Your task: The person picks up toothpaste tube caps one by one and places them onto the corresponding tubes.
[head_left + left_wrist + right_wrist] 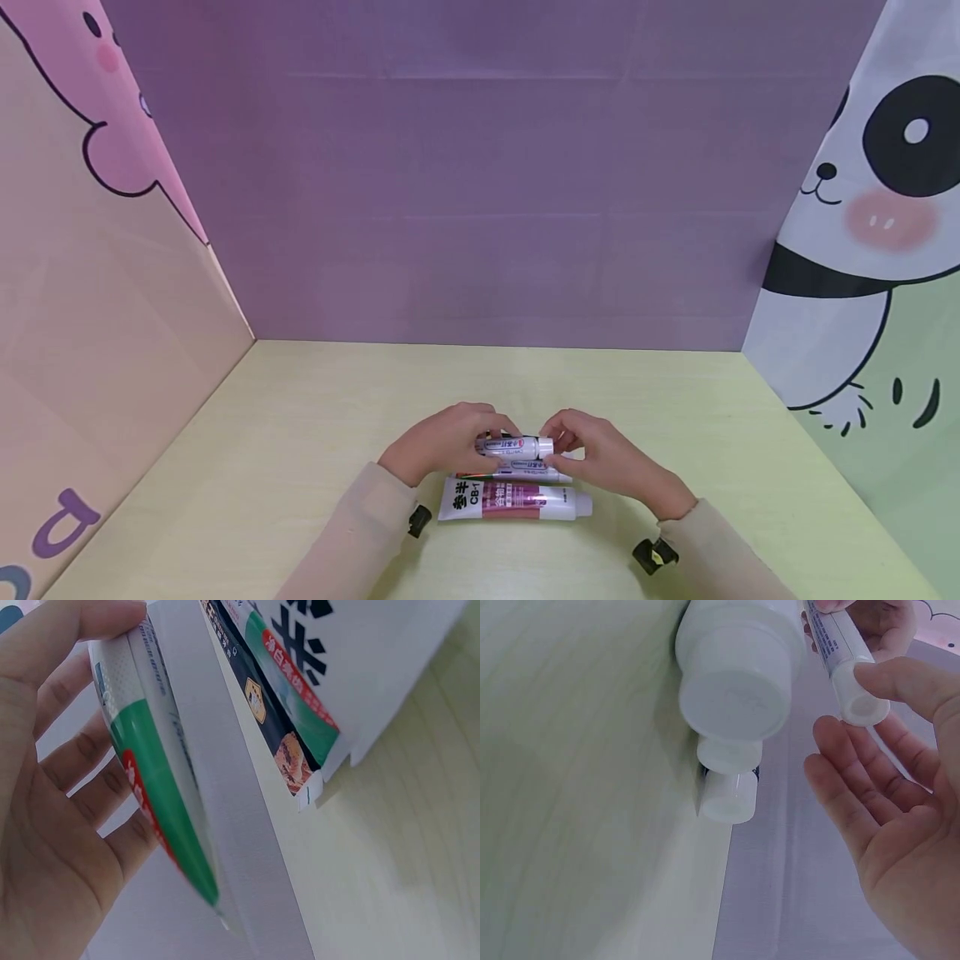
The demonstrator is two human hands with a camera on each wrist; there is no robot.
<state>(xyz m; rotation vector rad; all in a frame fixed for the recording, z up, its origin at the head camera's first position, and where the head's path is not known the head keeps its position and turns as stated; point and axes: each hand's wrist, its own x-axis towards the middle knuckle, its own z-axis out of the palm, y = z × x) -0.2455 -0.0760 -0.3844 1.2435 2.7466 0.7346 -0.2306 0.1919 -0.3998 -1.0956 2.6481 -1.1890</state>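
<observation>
My left hand (pixel 457 442) pinches a small white toothpaste tube (pixel 154 776) with a green end, its thumb along the tube's near side. The tube hangs above the table, its white cap (pixel 861 701) to the right. At that cap is my right hand (pixel 600 454), thumb (pixel 900 681) and forefinger on either side of it, the other fingers loosely bent. Beneath the hands lie a second white-and-green tube (pixel 528 472) and, nearest me, a larger white and maroon tube (pixel 510 500) marked CB-1. A black tube (pixel 259 697) lies beyond them, mostly hidden in the head view.
The tubes lie side by side on a pale wood-look table (pixel 300 467), caps to the right. A purple panel (pixel 480 192) stands at the back, with a pink panel (pixel 112 317) on the left and a panda-print panel (pixel 847 333) on the right.
</observation>
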